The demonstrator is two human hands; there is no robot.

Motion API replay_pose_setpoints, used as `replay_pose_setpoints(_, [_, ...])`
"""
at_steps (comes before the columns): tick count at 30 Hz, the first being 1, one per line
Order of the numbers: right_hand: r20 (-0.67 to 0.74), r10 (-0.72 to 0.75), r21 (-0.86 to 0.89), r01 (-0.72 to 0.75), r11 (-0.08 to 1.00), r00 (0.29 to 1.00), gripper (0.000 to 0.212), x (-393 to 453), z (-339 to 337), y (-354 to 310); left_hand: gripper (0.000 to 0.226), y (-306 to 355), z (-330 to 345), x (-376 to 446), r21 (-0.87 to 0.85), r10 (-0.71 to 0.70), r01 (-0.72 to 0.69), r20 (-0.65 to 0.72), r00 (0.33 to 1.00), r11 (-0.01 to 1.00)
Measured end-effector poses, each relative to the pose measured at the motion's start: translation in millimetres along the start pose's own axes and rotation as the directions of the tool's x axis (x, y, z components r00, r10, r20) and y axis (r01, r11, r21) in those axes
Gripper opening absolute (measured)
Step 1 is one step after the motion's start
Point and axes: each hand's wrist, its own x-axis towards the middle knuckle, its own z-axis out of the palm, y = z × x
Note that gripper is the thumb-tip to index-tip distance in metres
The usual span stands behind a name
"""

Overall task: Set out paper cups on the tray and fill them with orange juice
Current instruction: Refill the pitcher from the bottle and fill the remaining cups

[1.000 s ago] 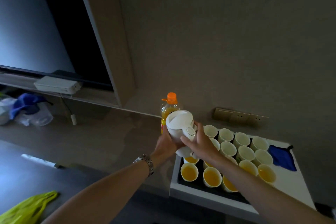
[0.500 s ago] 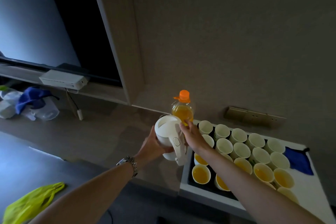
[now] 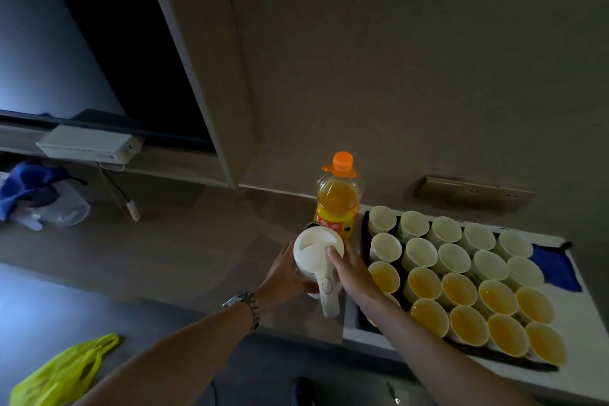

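Dim hotel-like room: wall-mounted television (image 3: 82,43), wall sockets (image 3: 471,192) above a long worktop (image 3: 184,241), white kettle (image 3: 318,257).

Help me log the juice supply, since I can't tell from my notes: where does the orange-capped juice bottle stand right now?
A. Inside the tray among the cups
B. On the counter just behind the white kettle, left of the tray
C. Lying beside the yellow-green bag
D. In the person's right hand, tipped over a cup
B: the juice bottle stands upright on the counter behind the white kettle, left of the tray; neither hand holds it.
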Motion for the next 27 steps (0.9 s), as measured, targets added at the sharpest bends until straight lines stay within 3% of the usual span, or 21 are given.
replay_pose_setpoints(6, [-0.079,0.034,0.078,-0.028,0.997,0.996,0.030,-2.4,7.6,9.1,0.112,-10.9,2.3,10.2,0.028,-0.006,0.004,0.064,0.998,1.000])
replay_pose_setpoints(18, [-0.157,0.183,0.184,-0.154,0.971,0.970,0.044,-6.5,10.1,36.8,0.109,-19.9,9.1,18.2,0.071,-0.002,-0.010,0.161,0.987,0.997])
replay_pose_setpoints(24, [-0.155,0.216,0.082,-0.205,0.975,0.964,0.042,-0.4,2.1,27.8,0.110,-18.4,11.5,12.6,0.046,-0.051,0.043,0.186,0.981,0.998])
replay_pose_setpoints(27, [-0.165,0.213,0.009,-0.214,0.977,0.963,0.039,4.7,-7.1,17.4,0.099,-26.5,10.4,9.7,0.043,-0.119,0.113,0.202,0.972,0.993])
